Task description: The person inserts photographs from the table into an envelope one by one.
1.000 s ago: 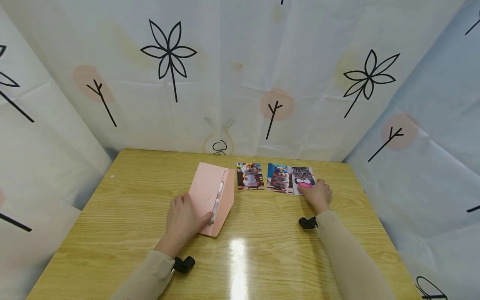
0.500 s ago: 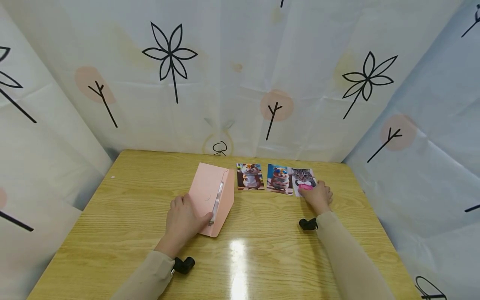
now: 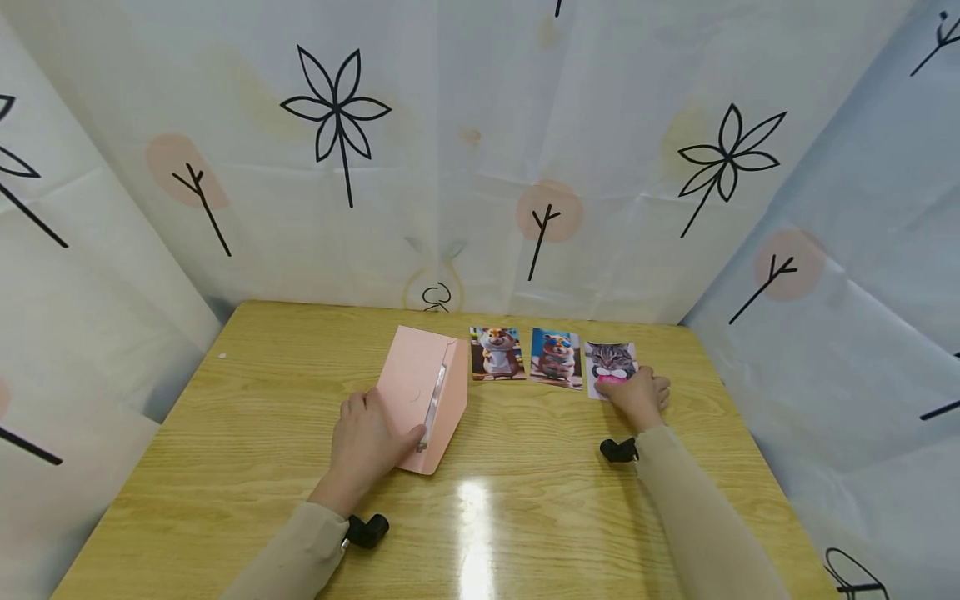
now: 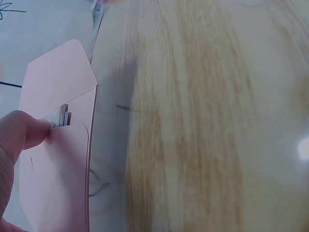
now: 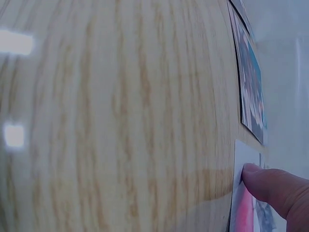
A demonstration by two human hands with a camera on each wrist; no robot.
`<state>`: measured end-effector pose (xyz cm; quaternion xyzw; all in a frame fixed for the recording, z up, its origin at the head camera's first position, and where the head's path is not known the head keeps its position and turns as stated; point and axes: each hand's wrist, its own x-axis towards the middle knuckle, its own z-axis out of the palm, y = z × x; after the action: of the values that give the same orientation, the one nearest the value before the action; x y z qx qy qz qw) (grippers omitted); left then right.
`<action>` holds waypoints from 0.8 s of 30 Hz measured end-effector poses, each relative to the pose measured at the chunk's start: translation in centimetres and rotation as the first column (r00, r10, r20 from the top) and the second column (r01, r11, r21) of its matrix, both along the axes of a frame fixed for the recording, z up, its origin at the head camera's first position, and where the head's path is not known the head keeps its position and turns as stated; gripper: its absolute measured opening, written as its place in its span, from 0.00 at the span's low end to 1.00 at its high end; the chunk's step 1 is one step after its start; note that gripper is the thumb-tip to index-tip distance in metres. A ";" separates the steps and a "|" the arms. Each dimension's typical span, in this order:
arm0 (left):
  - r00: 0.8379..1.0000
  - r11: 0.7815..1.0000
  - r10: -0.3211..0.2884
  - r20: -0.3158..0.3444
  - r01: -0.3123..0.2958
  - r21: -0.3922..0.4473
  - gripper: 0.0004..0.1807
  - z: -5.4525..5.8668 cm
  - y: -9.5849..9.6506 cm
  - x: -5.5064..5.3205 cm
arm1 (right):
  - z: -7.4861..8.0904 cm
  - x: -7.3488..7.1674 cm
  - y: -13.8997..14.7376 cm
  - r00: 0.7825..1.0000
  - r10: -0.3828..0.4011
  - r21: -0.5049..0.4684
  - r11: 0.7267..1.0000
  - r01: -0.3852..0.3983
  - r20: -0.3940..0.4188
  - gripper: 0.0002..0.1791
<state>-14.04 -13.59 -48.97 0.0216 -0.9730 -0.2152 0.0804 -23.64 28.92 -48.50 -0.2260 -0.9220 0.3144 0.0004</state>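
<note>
My left hand [image 3: 369,440] grips a pink envelope [image 3: 412,358], tilted up off the table with its flap raised. The left wrist view shows the thumb [image 4: 36,131] on the front of the envelope, by a cut-out where pale edges show. At the back right, my right hand [image 3: 636,397] holds a cat photo card [image 3: 609,354] on the table. Its thumb [image 5: 265,182] lies on the card's face beside a pink patch, in the right wrist view; the other fingers curl at the card's right side, partly hidden.
Two hamster photo cards, one with an apron [image 3: 497,353] and one with blue glasses [image 3: 557,358], lie in a row between the envelope and the cat card. The wooden table [image 3: 555,508] meets a patterned white curtain [image 3: 450,167] behind. A small white speck [image 3: 222,356] lies far left.
My right hand has slid the cat photo card slightly right and nearer, opening a small gap between it and the blue-glasses hamster card. The left hand and envelope stay as they were.
</note>
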 end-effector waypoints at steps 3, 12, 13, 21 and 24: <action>1.000 1.000 0.003 0.004 -0.003 0.005 0.54 0.0 0.0 0.0 | 0.0 0.0 -0.1 1.000 -0.004 -0.003 1.000 0.004 0.001 0.55; 1.000 1.000 0.001 0.004 -0.001 -0.006 0.54 -0.2 -0.2 0.0 | -0.3 -0.3 0.2 0.999 -0.028 -0.063 0.998 0.025 -0.045 0.46; 1.000 1.000 0.001 0.003 -0.001 -0.007 0.54 -0.3 -0.2 0.0 | -0.4 -0.4 0.4 0.998 -0.023 -0.073 0.997 0.019 -0.050 0.43; 1.000 1.000 0.002 0.006 -0.002 -0.003 0.54 -0.3 -0.3 0.0 | 0.6 -0.2 1.4 0.996 -0.002 -0.171 0.985 -0.014 -0.091 0.25; 1.000 1.000 0.002 0.003 -0.002 -0.001 0.54 -0.2 -0.4 0.0 | 1.4 -0.1 1.4 0.994 -0.008 -0.214 0.977 -0.016 -0.111 0.24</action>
<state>-14.04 -13.95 -49.20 0.0229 -0.9732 -0.2148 0.0791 -23.76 30.36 -47.06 -0.2051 -0.8817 0.4240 0.0265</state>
